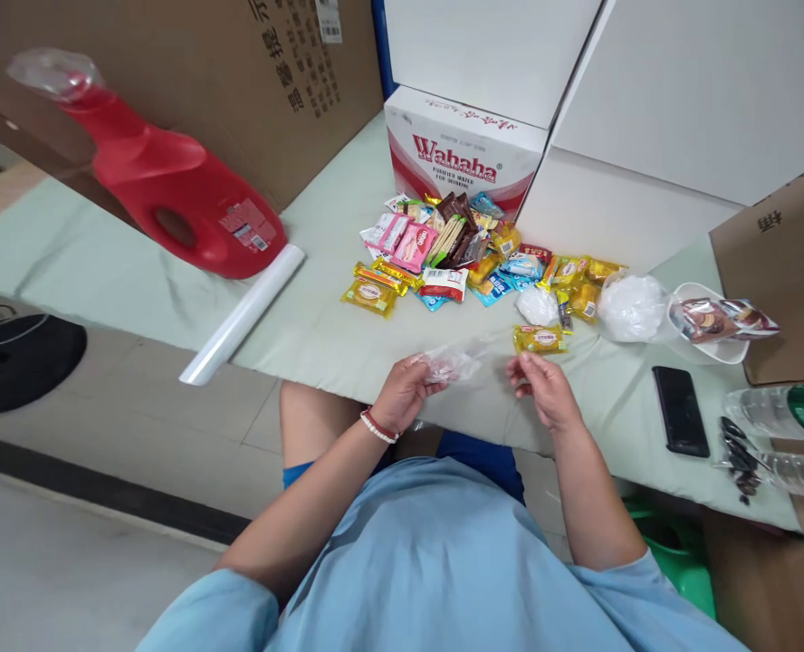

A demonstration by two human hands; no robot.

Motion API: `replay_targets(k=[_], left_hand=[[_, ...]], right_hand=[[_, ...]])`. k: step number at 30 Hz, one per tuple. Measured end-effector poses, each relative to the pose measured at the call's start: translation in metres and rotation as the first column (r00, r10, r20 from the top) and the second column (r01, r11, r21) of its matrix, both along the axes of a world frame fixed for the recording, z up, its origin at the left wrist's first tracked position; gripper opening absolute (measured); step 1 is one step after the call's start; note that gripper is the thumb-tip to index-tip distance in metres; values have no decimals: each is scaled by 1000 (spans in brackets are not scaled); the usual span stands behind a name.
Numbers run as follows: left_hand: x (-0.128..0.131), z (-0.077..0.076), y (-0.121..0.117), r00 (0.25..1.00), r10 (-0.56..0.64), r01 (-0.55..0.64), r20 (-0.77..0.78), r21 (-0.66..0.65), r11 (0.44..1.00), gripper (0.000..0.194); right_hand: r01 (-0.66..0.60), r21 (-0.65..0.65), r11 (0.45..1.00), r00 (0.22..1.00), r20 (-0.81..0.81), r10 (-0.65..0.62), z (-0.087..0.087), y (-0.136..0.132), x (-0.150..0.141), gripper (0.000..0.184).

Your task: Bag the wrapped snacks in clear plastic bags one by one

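Note:
My left hand, with a red and white bracelet at the wrist, is closed on a crumpled clear plastic bag over the table's front edge. The bag's thin film stretches to the right. Just right of it, my right hand has loosely curled fingers, apart, with nothing visible in them. Close beyond its fingertips lies a yellow snack packet. Farther back is a pile of mixed wrapped snacks, including a pink packet. A white crumpled plastic bundle lies at the pile's right side.
At the left stand a red jug and a white plastic roll. Behind the snacks is a Wahaha carton. To the right are a larger plastic bundle, a white bowl with packets, a phone and a bottle.

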State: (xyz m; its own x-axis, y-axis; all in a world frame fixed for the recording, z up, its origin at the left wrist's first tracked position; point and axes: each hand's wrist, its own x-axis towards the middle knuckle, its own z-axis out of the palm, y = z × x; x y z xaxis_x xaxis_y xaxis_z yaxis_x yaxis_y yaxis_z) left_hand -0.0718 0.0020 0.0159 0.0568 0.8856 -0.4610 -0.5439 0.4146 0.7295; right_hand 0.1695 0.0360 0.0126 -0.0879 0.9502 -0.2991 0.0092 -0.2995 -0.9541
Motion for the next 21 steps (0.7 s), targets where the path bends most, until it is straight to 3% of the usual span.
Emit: replay_targets(k=[2,3,7,9,12,14,16,19,21], left_hand=[[9,-2,-4,998,-59,60,-28,47,997,23],[13,-5,-6,994,-87,91,-61,68,994,21],[20,-22,-13,906,-111,154,-408,74,985,14],[18,-26,-13,822,-45,139,-567,123,983,20],[15,-24,-10,793,38,133,-608,235,963,43],[13,-22,-7,830,29,114,-558,221,969,39],[11,-21,-3,868,46,39,-494,162,986,32],[8,-23,-1,893,135,-99,-429,105,990,37],[7,-24,-2,902,149,-121,-405,95,988,40]], right_hand=[[-147,9,989,989,29,147,-1,-5,-11,42],[-158,40,987,987,45,156,-3,-6,-18,42],[-44,150,988,994,110,27,-15,-8,-38,24],[-101,208,973,982,176,64,-15,-8,-41,17],[-262,288,921,948,257,189,-8,-9,-41,15],[-303,299,905,940,251,232,-3,-10,-38,15],[-238,272,932,962,200,187,-1,-11,-33,17],[-24,149,989,996,85,12,-6,-11,-25,28],[57,51,997,998,13,-57,-10,-13,-22,36]])
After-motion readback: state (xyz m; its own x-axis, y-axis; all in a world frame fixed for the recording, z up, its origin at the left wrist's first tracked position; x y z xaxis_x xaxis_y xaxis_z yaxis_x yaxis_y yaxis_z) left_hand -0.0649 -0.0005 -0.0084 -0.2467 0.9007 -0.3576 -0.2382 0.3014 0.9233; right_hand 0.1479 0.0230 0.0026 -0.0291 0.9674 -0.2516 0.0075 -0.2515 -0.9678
